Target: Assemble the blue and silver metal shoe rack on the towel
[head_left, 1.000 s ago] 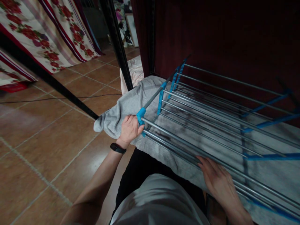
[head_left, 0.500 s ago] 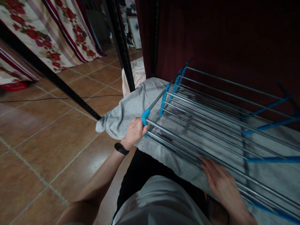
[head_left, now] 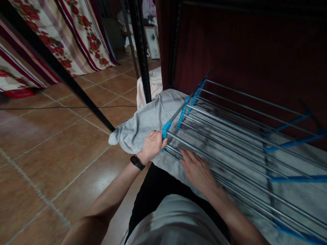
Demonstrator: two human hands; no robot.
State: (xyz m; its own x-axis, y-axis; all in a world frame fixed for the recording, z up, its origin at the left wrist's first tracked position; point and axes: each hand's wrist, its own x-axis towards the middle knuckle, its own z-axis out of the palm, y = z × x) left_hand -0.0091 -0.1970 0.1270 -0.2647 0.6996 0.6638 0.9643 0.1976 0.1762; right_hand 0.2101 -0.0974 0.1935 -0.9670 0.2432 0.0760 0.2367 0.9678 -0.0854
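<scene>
A folding drying rack (head_left: 181,116) of thin metal bars with blue plastic parts lies over a light grey blanket (head_left: 143,124). My left hand (head_left: 153,145) is wrapped round the blue corner joint (head_left: 166,127) at the rack's near left end, thumb on the near side. A black band sits on that wrist. Close to the right of it, my right hand (head_left: 198,170) lies over the rack's lower near bars, fingers stretched toward the left end and not closed. Its palm is turned down, so I cannot tell how firmly it touches the bars.
Black metal posts (head_left: 141,54) frame the left side, one slanting down to the blanket's corner. A dark red panel (head_left: 242,44) stands behind the rack. On the left are a tiled floor (head_left: 76,146), a thin cable (head_left: 76,107) and a floral curtain (head_left: 87,34).
My right hand has moved left along the near bars, toward my left hand. My left hand keeps its hold on the blue corner. The view has shifted slightly.
</scene>
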